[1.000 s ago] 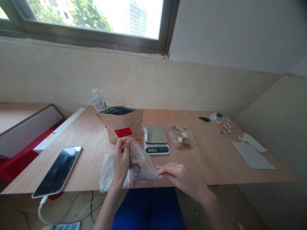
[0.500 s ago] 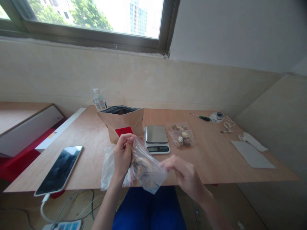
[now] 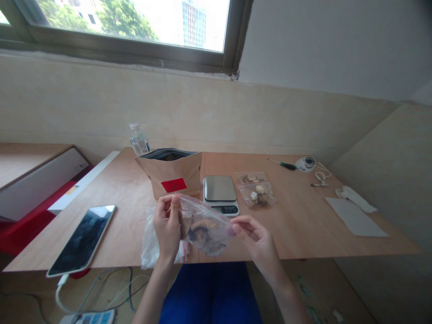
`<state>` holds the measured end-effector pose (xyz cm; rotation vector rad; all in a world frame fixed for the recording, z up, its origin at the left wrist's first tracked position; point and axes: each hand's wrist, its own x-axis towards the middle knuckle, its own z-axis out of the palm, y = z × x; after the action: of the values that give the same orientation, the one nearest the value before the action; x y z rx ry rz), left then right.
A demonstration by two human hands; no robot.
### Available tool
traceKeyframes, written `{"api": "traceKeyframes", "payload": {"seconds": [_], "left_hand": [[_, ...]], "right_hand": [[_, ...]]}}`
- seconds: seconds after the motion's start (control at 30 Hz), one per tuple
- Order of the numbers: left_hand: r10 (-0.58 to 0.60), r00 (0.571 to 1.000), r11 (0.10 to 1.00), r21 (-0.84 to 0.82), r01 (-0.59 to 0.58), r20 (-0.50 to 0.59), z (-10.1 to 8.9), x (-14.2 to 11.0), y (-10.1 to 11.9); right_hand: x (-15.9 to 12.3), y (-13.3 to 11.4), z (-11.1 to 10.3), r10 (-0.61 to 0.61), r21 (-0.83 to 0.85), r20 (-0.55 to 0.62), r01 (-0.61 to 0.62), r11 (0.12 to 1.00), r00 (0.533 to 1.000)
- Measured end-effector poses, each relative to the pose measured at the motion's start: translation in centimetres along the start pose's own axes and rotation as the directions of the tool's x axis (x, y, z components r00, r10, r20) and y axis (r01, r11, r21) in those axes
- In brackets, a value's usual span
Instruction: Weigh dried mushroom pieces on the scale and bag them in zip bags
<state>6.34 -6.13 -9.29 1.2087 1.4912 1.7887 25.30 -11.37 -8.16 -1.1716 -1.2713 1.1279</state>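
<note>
Wooden desk (image 3: 303, 229): left hand (image 3: 167, 225) clamped on plastic zip bag (image 3: 205, 234), right hand (image 3: 256, 238) pinching its corner.

Plywood table (image 3: 297, 229), kraft paper pouch (image 3: 175, 173), digital scale (image 3: 220, 191), smartphone (image 3: 81, 240), zip bag (image 3: 256, 195), screwdriver (image 3: 283, 165)

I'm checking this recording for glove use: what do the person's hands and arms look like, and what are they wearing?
The left hand and right hand are bare: no gloves, and no ring, watch or bracelet shows. The left forearm and right forearm are bare too, with no sleeves in view. The only clothing visible is the deep blue garment over the lap.
</note>
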Motion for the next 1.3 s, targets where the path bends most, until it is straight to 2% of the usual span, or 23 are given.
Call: {"api": "traceKeyframes", "payload": {"seconds": [0.13, 0.27, 0.33, 0.4, 0.47, 0.5, 0.63, 0.73, 0.77, 0.83, 0.93, 1.17, 1.23, 1.3], "left_hand": [[0.006, 1.000, 0.999, -0.032, -0.006, -0.007, 0.0, -0.3, -0.4], [0.005, 0.997, 1.000, -0.013, -0.004, 0.078, -0.1, -0.8, -1.3], [0.106, 0.989, 0.992, 0.063, -0.112, 0.100, 0.0, -1.1, -1.5], [0.259, 0.952, 0.948, 0.143, -0.283, 0.162, 0.1, -1.3, -1.3], [0.356, 0.876, 0.887, 0.176, -0.426, 0.326, 0.3, -1.2, -0.7], [0.362, 0.830, 0.867, 0.173, -0.467, 0.425, 0.5, -1.1, -0.3], [0.232, 0.631, 0.865, 0.140, -0.482, 0.740, 1.5, 0.0, 1.4], [0.119, 0.480, 0.902, 0.107, -0.418, 0.869, 2.1, 0.7, 2.1], [0.102, 0.446, 0.915, 0.092, -0.392, 0.889, 2.2, 0.9, 2.2], [0.100, 0.406, 0.935, 0.054, -0.350, 0.909, 2.4, 1.1, 2.5], [0.121, 0.377, 0.945, 0.009, -0.326, 0.918, 2.6, 1.2, 2.8], [0.129, 0.330, 0.926, 0.005, -0.377, 0.935, 2.9, 1.4, 3.5], [0.122, 0.333, 0.927, 0.013, -0.375, 0.935, 2.9, 1.4, 3.4], [0.128, 0.358, 0.920, 0.024, -0.392, 0.925, 2.8, 1.4, 3.2]], "right_hand": [[0.3, 0.5, 0.2, 0.036, 0.088, -0.084, -0.028, 0.996, 0.996], [0.6, 1.4, 0.3, 0.034, 0.104, -0.166, -0.017, 0.994, 0.986], [0.8, 2.1, 0.4, 0.004, 0.097, -0.184, 0.014, 0.995, 0.983], [1.0, 2.8, 0.5, -0.040, 0.075, -0.183, 0.054, 0.996, 0.982], [1.0, 3.3, 0.6, -0.084, 0.031, -0.160, 0.090, 0.995, 0.984], [1.0, 3.6, 0.5, -0.102, 0.004, -0.142, 0.104, 0.995, 0.985], [0.8, 3.9, 0.0, -0.161, -0.071, -0.098, 0.155, 0.985, 0.982], [0.8, 3.9, -0.4, -0.178, -0.074, -0.109, 0.171, 0.983, 0.978], [0.8, 3.9, -0.5, -0.179, -0.071, -0.118, 0.172, 0.983, 0.977], [0.8, 3.9, -0.7, -0.174, -0.060, -0.134, 0.167, 0.984, 0.976], [0.9, 3.9, -0.8, -0.161, -0.033, -0.157, 0.157, 0.987, 0.974], [0.9, 4.1, -0.9, -0.146, -0.029, -0.195, 0.143, 0.989, 0.970], [1.0, 4.2, -0.9, -0.161, -0.049, -0.188, 0.154, 0.987, 0.969], [1.0, 4.3, -1.0, -0.173, -0.066, -0.163, 0.164, 0.984, 0.971]]}}
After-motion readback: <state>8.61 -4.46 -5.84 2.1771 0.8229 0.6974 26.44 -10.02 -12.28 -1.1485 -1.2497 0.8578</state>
